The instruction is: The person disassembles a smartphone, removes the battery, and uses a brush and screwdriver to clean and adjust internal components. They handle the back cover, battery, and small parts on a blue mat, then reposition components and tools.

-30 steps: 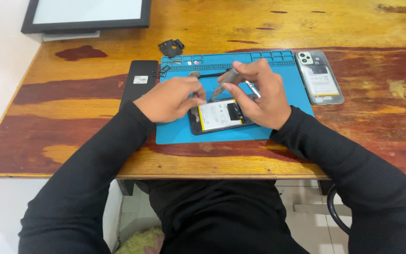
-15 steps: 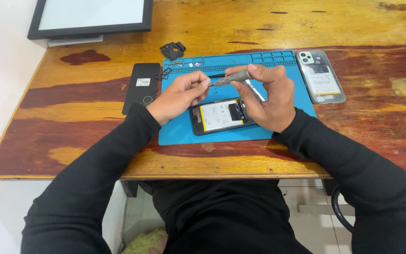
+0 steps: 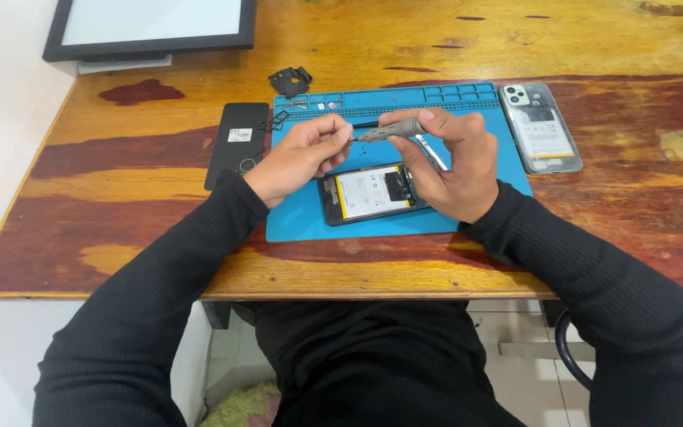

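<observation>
**Both hands on a screwdriver above the opened phone**

Right hand [image 3: 444, 162] pinches the grey screwdriver [image 3: 393, 129] handle between thumb and fingertips; left hand [image 3: 302, 154] pinches its thin tip, fingers bunched together. Both hover just above the opened phone [image 3: 369, 192], which lies on the blue work mat [image 3: 302, 221] with its yellow-edged white battery label showing; the right palm hides its right end. Left of the mat lies a black panel [image 3: 235, 142] with a small white sticker. Right, a clear-backed phone [image 3: 539, 126] shows a white label. The mat's tray bits are too small to make out.
</observation>
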